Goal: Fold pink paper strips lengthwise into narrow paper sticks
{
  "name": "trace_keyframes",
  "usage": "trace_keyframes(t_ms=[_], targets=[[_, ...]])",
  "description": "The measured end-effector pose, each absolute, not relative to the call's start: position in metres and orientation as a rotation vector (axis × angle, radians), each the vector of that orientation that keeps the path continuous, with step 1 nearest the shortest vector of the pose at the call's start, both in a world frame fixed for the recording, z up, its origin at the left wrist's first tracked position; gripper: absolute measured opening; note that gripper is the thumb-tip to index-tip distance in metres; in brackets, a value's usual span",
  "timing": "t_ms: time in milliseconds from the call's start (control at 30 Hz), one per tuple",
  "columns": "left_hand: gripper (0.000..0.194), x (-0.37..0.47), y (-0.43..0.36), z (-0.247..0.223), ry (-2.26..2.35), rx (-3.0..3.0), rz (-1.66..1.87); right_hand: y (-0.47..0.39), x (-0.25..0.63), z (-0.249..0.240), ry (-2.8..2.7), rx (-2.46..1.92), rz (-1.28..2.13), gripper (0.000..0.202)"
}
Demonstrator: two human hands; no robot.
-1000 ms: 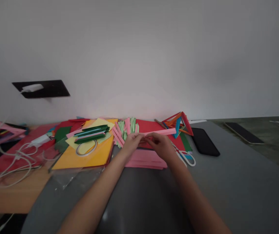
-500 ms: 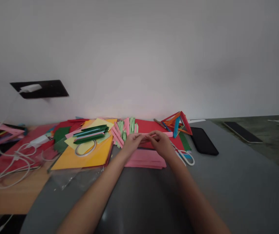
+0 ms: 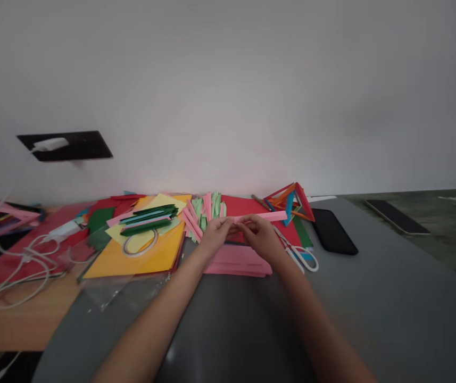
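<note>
A narrow pink paper strip [image 3: 273,216] runs between my fingers, its free end sticking out to the right. My left hand [image 3: 216,234] pinches the strip near its left end. Close beside it, my right hand [image 3: 260,234] is closed on the same strip with thumb and fingertips; the fingers partly cover the paper. Under both hands lies a stack of pink paper [image 3: 238,260] on the grey table. Folded pink and green strips [image 3: 201,213] rest just beyond my left hand. White-handled scissors [image 3: 305,259] lie to the right of my right hand.
A tape roll [image 3: 140,253] and dark green strips [image 3: 148,219] lie on yellow-orange sheets [image 3: 104,265] at left. A paper-strip frame [image 3: 301,199] stands at back right, beside a black phone [image 3: 333,231]. White cables [image 3: 32,260] tangle at far left.
The strip's free end has swung slightly up and further right. My right fingers have shifted a little; my left hand stays nearly still.
</note>
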State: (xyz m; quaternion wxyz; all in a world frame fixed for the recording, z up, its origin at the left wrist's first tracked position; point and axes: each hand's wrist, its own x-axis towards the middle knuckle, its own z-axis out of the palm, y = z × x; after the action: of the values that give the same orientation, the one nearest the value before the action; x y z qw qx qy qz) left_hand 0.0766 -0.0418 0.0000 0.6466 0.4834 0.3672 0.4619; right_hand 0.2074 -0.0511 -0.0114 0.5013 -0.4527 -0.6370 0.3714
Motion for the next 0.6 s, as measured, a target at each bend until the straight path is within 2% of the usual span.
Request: trace_keyframes(t_ms=[167, 367, 600], targets=[[0.027, 0.0789, -0.0429, 0.0004, 0.891, 1.060, 1.089, -0.0518, 0.2042, -0.0109, -1.493, -1.185, 0.816, 0.026], [0.025, 0.0809, -0.0447, 0.0013, 0.921, 1.014, 1.121, -0.0531, 0.2021, -0.0066, -1.377, -1.129, 0.960, 0.027], [0.028, 0.0819, -0.0466, 0.0046, 0.916, 1.074, 1.097, -0.0523, 0.2047, -0.0060, -1.359, -1.133, 0.945, 0.030]])
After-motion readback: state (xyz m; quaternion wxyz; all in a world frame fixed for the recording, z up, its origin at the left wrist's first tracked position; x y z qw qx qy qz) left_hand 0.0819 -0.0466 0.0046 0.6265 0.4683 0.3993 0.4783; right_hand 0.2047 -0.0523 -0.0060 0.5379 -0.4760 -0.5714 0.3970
